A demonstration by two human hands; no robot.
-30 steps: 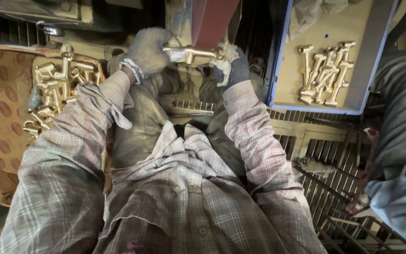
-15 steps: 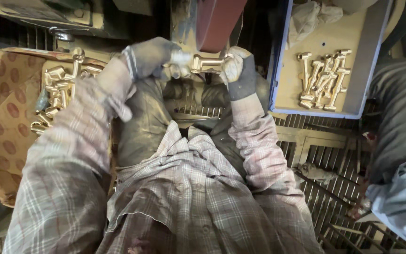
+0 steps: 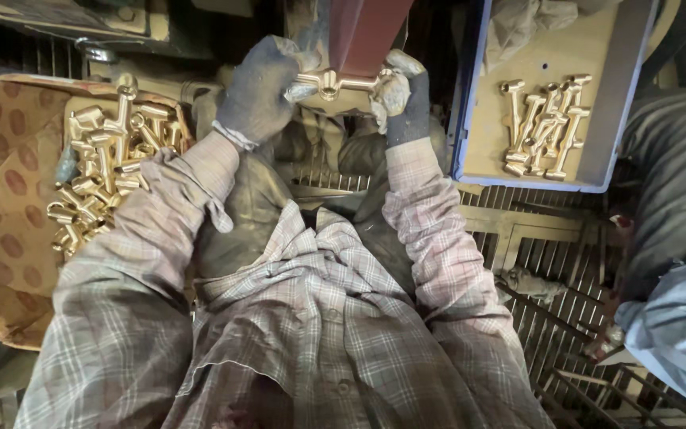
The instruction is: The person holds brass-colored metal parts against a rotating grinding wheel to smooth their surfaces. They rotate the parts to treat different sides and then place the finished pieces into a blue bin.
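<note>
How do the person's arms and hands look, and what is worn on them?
Both arms wear long sleeves of a faded grey and pinkish plaid shirt, dusty and creased. The left hand has a dark grey knit glove with a pale cuff; the right hand has a similar dark glove with worn, whitish fingertips.

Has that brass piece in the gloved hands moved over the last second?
Yes. The brass fitting, gripped by the left hand and right hand, has shifted sideways from left of the dark red belt to right beneath its lower end.

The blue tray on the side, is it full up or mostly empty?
Mostly empty. The blue tray holds only one small cluster of brass fittings near its middle; bare tan floor shows around them.
</note>
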